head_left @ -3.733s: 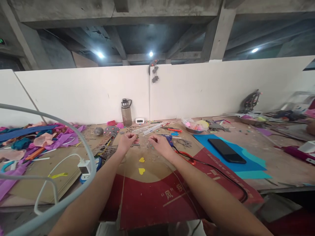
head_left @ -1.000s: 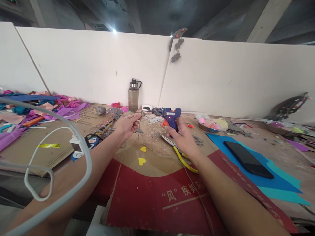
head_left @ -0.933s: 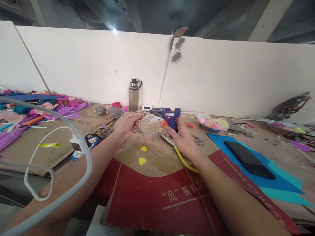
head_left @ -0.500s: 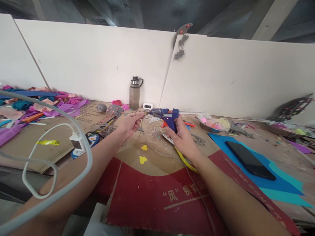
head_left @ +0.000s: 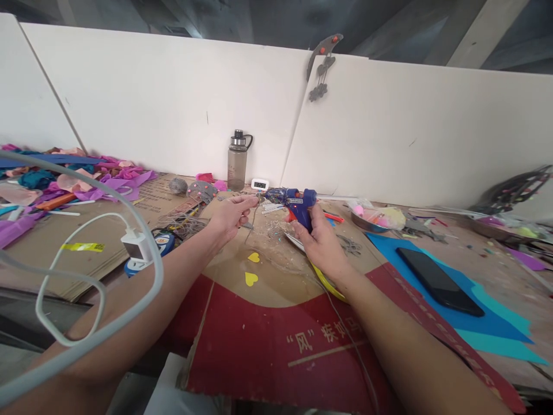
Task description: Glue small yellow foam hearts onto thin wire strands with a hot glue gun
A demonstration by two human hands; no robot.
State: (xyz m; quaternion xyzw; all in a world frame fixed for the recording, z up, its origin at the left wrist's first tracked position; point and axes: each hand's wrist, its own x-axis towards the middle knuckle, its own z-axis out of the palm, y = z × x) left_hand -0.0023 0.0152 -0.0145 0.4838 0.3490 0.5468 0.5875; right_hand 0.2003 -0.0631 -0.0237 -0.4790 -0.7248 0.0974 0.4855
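My right hand (head_left: pixel 324 245) is wrapped round the grip of a blue hot glue gun (head_left: pixel 305 199) with a red trigger, its nozzle pointing left. At the nozzle, my left hand (head_left: pixel 233 216) pinches a small greyish piece (head_left: pixel 261 197), too small to name. A thin grey cord (head_left: pixel 252 220) hangs below those fingertips. Two yellow hearts, an upper heart (head_left: pixel 254 257) and a lower heart (head_left: pixel 251 279), lie flat on the cardboard (head_left: pixel 276 294) beneath my hands. A yellow-handled tool (head_left: pixel 328 281), partly hidden, lies under my right wrist.
A water bottle (head_left: pixel 237 161) and a small digital display (head_left: pixel 260 184) stand by the white partition (head_left: pixel 164 104). At right, a black phone (head_left: pixel 438 281) rests on blue sheets. A white cable (head_left: pixel 158 271) loops across the left foreground, near a charger (head_left: pixel 137 246).
My left hand and the small piece have shifted slightly to the right, still at the nozzle. The glue gun stays in my right hand, nearly unmoved.
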